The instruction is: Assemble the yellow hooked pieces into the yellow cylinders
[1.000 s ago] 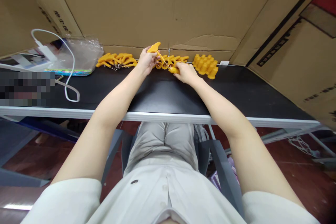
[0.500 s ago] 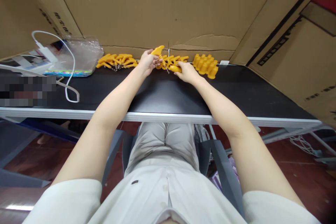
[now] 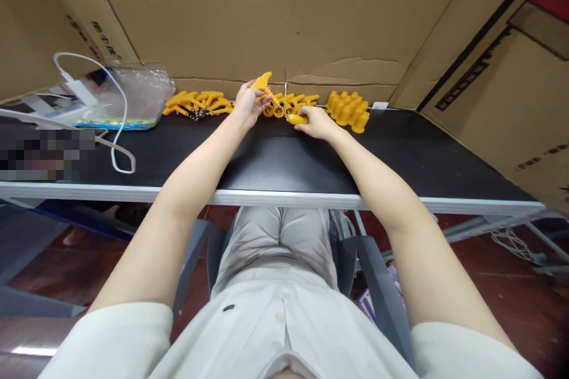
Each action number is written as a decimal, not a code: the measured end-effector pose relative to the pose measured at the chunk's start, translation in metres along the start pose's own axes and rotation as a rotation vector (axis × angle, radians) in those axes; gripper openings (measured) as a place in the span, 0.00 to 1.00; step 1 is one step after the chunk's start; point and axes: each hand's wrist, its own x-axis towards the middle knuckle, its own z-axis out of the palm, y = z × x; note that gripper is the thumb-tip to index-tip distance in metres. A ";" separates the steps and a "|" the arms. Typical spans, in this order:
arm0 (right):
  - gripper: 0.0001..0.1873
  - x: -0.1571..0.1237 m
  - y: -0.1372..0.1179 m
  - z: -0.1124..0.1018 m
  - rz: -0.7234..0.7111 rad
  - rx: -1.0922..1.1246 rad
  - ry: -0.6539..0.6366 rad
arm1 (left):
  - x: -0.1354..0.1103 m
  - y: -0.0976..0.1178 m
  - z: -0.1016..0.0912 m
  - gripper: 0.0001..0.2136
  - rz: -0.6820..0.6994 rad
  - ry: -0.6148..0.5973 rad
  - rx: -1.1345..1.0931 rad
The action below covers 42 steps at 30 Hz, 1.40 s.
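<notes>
From my seat at the feed, the left hand (image 3: 249,103) is closed in a pinch on a curved orange plastic piece (image 3: 261,80), held up just above the far edge of the worktop (image 3: 284,160). The right hand (image 3: 316,121) has its fingers curled over a short orange barrel (image 3: 297,119) low against the surface; I cannot tell whether it is lifted clear. Between the two hands lies a loose heap of orange parts (image 3: 284,105), touching both, so I judge that a careless sweep of either wrist could scatter it. A wider sweep could knock over the standing orange pegs (image 3: 349,108) just beside the right hand. The pile with small chains (image 3: 200,102), towards the left along the far edge, looks prone to tangling if dragged. The white cable (image 3: 116,148) loops near the left end, well apart from the hands and little threat. The only container I see is a clear plastic bag (image 3: 137,92) at the far left. It looks slack, with a colourful strip along its bottom edge, and I cannot make out any contents. The cardboard sheets (image 3: 267,12) behind show none.
</notes>
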 end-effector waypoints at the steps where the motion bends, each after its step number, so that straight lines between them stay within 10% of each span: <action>1: 0.17 0.000 -0.001 0.000 0.003 0.019 0.002 | 0.001 0.000 0.000 0.30 0.005 0.004 0.003; 21: 0.16 0.004 0.008 0.001 0.049 0.134 0.113 | -0.002 -0.021 0.001 0.32 -0.082 -0.073 0.264; 27: 0.22 0.004 0.011 0.001 0.002 -0.027 0.116 | -0.003 -0.024 -0.009 0.14 0.113 -0.129 0.534; 42: 0.25 -0.001 0.006 -0.003 -0.127 -0.100 0.109 | -0.008 -0.008 -0.025 0.14 0.491 -0.246 1.392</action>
